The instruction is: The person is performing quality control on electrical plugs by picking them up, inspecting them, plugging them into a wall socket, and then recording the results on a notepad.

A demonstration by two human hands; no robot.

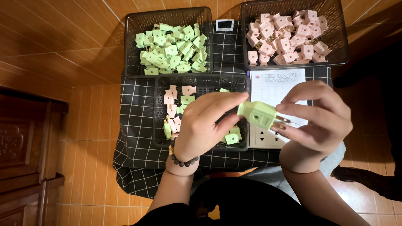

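Both hands hold one green plug above the middle basket.

The left hand [205,121] pinches the green plug [257,114] by its body; the right hand [318,119] grips its prongs, over the middle basket [201,79] near the counter's front edge. The step looks like checking or fitting; next calls for a steady, aligned grip.

left hand [204,123] pinching, right hand [320,119] pinching
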